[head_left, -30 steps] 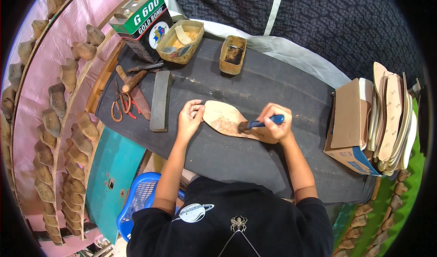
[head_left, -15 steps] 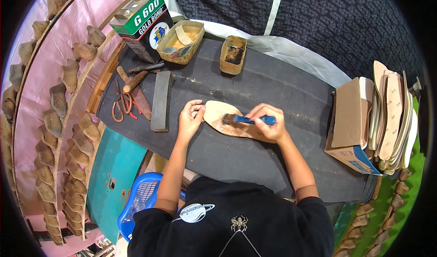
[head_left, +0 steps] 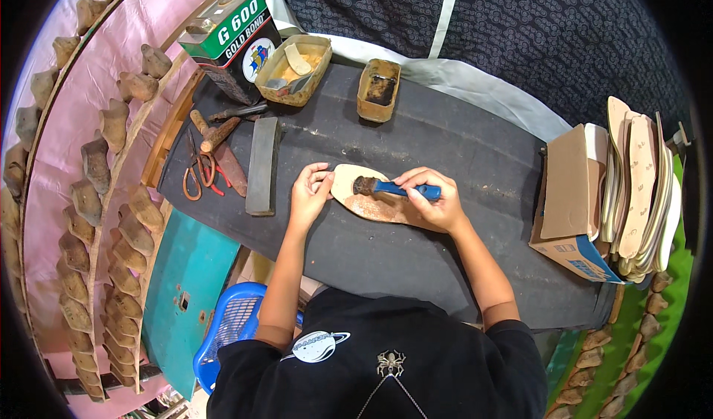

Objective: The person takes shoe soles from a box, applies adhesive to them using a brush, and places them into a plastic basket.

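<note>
A pale tan insole (head_left: 382,207) lies flat on the dark work surface, part of it glossy and brownish with a wet-looking coating. At its left, broad end, my left hand (head_left: 310,195) pinches the edge between thumb and fingers. My right hand (head_left: 438,202) is closed round the blue handle of a brush (head_left: 401,189). The brush's brown, clotted bristles touch the insole's upper surface near the broad end. My right hand hides the insole's far right end.
A grey block (head_left: 263,167), scissors (head_left: 197,168) and a hammer (head_left: 221,133) lie left. Behind stand a glue can (head_left: 236,44), a scraper-filled tub (head_left: 312,85) and a smaller dark-stained tub (head_left: 379,89). At right, a cardboard box (head_left: 568,189) stands beside stacked insoles (head_left: 637,189). Shoe lasts (head_left: 95,163) line the left racks.
The brush has moved slightly left and up across the insole, its handle now lying flatter. My right hand has shifted a little left with it; my left hand stays on the edge.
</note>
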### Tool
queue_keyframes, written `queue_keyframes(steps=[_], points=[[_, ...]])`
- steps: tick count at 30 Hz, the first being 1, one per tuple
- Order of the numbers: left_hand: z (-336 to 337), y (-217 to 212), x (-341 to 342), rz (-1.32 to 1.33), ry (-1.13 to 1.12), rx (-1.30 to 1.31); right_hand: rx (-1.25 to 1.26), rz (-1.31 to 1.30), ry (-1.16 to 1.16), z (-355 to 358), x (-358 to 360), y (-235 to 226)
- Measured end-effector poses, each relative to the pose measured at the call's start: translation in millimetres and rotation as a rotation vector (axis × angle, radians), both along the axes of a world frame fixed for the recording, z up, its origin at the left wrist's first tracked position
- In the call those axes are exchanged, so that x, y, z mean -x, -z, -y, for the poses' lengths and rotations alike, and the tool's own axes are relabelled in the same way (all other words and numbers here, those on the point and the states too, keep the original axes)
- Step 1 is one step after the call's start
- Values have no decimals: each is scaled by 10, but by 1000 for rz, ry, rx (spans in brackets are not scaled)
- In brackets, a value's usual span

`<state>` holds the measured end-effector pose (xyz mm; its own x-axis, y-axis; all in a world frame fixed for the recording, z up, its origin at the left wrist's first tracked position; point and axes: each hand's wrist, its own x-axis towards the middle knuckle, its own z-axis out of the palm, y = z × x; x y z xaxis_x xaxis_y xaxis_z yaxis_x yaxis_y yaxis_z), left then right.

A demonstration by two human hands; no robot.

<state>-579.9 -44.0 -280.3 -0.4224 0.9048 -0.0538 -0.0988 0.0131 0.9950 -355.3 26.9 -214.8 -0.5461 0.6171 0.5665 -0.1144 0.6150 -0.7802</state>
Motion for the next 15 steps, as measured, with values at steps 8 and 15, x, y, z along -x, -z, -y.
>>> queue_keyframes(steps=[8, 15], points=[[8, -20, 2, 14, -3, -1, 1, -104, 83, -90, -192, -3], [6, -11, 0, 13, 6, 0, 50, -85, -11, -35, -69, 8]])
